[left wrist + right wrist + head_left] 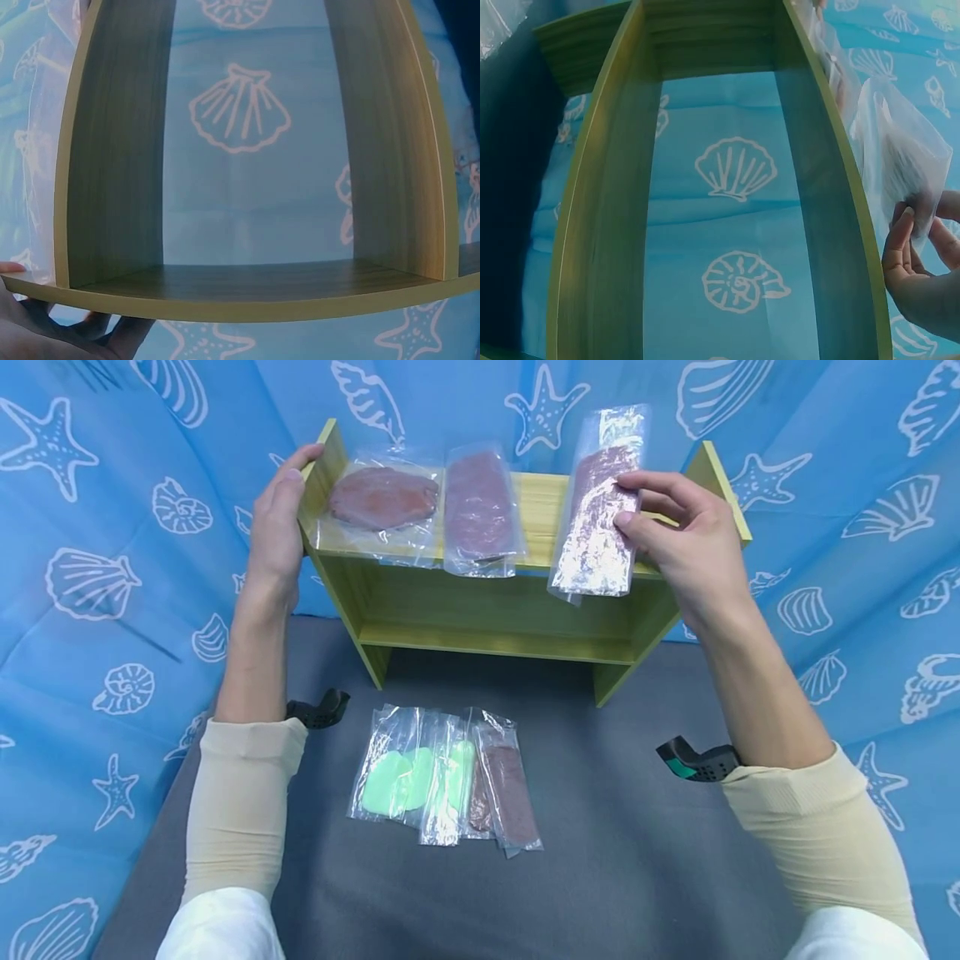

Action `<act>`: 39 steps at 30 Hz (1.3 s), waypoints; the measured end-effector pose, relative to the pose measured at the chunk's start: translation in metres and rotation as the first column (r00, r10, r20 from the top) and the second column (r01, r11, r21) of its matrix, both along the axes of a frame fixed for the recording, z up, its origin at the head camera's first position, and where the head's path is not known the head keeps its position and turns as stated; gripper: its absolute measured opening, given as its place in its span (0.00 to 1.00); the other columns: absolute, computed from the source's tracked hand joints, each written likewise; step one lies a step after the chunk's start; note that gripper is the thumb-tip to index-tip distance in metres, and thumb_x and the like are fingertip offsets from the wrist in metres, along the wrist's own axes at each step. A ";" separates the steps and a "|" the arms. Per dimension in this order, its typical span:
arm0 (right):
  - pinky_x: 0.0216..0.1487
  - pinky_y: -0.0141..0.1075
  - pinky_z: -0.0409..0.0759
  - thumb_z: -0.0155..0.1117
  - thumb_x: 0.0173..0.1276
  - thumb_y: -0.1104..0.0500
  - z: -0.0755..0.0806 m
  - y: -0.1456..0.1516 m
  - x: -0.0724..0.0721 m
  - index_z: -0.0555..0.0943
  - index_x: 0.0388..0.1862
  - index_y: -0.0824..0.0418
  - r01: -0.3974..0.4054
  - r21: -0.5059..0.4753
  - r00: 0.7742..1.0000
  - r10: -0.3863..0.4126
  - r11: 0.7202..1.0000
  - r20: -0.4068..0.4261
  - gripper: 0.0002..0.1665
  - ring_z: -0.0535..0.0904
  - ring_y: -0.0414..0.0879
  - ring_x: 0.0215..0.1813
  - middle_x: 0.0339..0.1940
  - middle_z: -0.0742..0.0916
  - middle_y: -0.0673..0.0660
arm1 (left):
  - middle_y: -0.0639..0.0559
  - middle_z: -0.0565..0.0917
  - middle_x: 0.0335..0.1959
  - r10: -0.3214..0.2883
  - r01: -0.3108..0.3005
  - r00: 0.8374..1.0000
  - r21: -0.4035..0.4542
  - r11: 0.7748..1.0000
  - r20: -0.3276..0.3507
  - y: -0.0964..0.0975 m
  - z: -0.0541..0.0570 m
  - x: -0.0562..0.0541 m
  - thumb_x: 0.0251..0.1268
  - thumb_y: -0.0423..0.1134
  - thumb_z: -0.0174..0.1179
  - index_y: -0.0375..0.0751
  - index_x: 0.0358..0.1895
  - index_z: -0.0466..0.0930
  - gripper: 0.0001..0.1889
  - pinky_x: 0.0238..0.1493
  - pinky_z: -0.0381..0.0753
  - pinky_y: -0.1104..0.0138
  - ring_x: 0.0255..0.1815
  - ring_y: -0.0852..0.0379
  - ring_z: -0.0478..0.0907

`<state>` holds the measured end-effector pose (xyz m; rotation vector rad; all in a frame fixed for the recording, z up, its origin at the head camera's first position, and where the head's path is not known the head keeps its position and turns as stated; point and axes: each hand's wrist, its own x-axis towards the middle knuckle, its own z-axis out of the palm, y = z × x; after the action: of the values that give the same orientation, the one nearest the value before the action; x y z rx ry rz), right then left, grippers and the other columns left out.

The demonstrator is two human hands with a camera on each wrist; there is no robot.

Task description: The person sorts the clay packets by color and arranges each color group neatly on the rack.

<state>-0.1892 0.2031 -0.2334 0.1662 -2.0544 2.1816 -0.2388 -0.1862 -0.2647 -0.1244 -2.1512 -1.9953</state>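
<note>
My right hand (690,531) pinches the right edge of a clear plastic bag (596,527) holding a flat reddish-purple piece. That bag lies at the right of a wooden shelf's top board, its lower end past the front edge. My left hand (277,522) grips the shelf's left side panel (330,464), thumb on the inner face and fingers outside. On the top board lie a bag with a reddish oval piece (384,497) at the left and a bag with a purplish rounded slab (480,510) mid-board. The right wrist view shows the held bag (907,154) between fingers and thumb.
Below the shelf's front, several overlapping bags lie on the dark grey tabletop (600,860), with green pieces (386,781) at the left and brownish pieces (510,793) at the right. The shelf's lower board (495,643) spans between its side panels. A blue shell-patterned curtain (97,635) surrounds the table.
</note>
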 end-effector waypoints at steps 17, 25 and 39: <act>0.36 0.27 0.80 0.70 0.65 0.65 0.003 -0.014 -0.030 0.82 0.61 0.56 -0.034 0.325 0.995 0.000 0.945 0.102 0.24 0.81 0.44 0.42 0.53 0.81 0.56 | 0.56 0.65 0.72 0.005 -0.005 1.000 -0.053 0.999 -0.004 -0.001 0.004 -0.001 0.81 0.47 0.32 0.58 0.72 0.69 0.24 0.64 0.63 0.67 0.66 0.55 0.62; 0.44 0.28 0.78 0.70 0.67 0.58 0.003 -0.019 -0.039 0.80 0.64 0.51 -0.049 0.520 0.991 -0.024 0.852 0.133 0.26 0.79 0.47 0.54 0.63 0.80 0.58 | 0.57 0.65 0.72 0.010 -0.009 1.000 -0.057 0.998 0.015 0.000 0.002 0.001 0.80 0.48 0.32 0.59 0.72 0.69 0.24 0.62 0.63 0.65 0.65 0.55 0.63; 0.46 0.30 0.75 0.69 0.67 0.47 0.002 -0.020 -0.042 0.79 0.66 0.52 0.001 0.721 0.993 -0.088 0.693 0.082 0.29 0.79 0.49 0.61 0.64 0.80 0.57 | 0.57 0.64 0.72 0.004 -0.003 1.000 -0.027 1.000 0.022 -0.001 0.001 0.000 0.81 0.49 0.35 0.59 0.71 0.70 0.23 0.65 0.61 0.64 0.67 0.56 0.61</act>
<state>-0.2310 0.1834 -0.2316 0.0672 -2.8361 1.2399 -0.2388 -0.1869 -0.2642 -0.1034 -2.1910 -1.9753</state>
